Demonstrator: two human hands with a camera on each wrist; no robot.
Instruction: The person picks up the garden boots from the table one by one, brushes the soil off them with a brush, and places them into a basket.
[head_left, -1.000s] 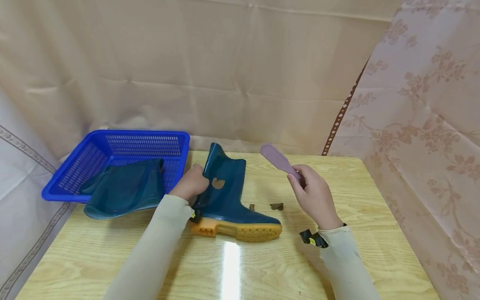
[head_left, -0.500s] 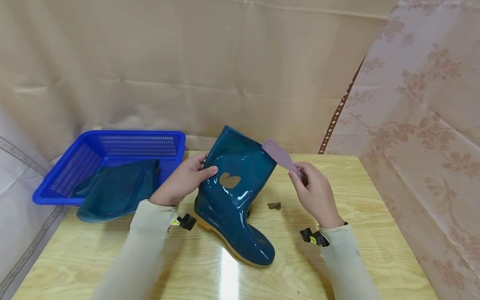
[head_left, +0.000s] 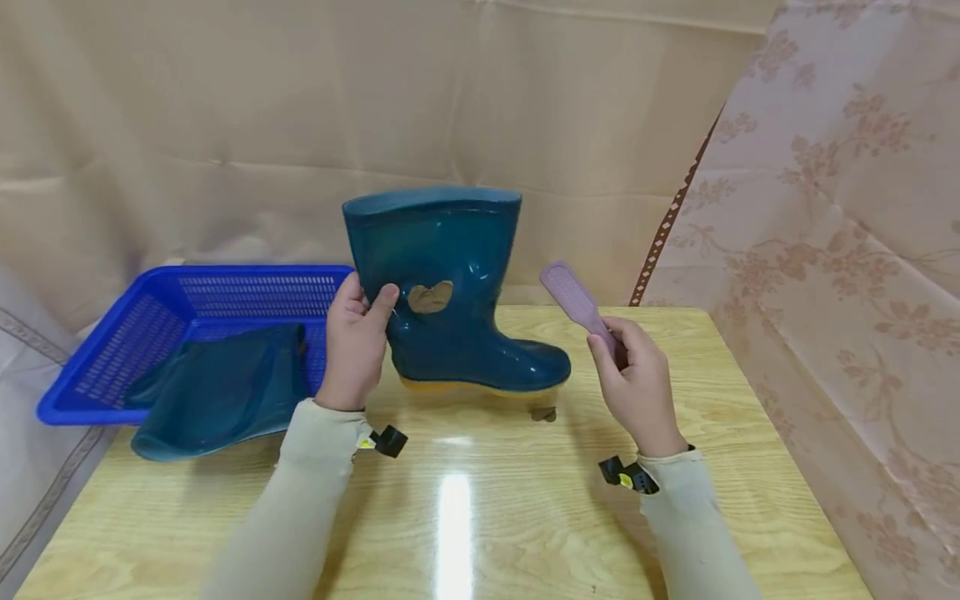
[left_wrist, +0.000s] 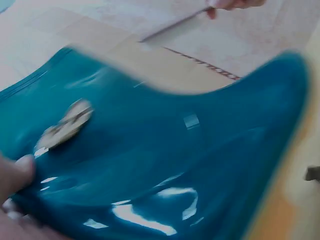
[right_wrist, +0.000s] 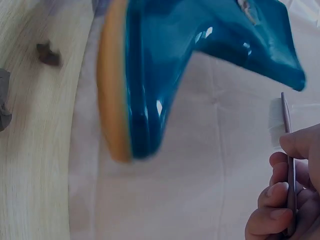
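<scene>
A glossy blue-green rubber boot (head_left: 468,342) with a yellow-orange sole is held upright, apparently just above the table. My left hand (head_left: 352,354) grips the back of its shaft, thumb on the near side beside a brown patch (head_left: 430,297). That patch looks like a dried flake in the left wrist view, close to the thumb (left_wrist: 22,170). To the right, my right hand (head_left: 637,383) holds a purple brush (head_left: 572,293) by its handle, apart from the boot. Pale bristles (right_wrist: 276,120) show along the brush's side in the right wrist view.
At left stands a blue plastic basket (head_left: 247,271) with another blue-green boot (head_left: 225,392) lying partly over its near edge. A small brown piece (head_left: 543,414) lies on the wooden table (head_left: 540,517). Beige cloth (head_left: 420,100) hangs behind.
The boot went from standing with its sole toward me to tilted, then upright and raised, farther back. My left hand moved with it. The brush stayed nearly in place.
</scene>
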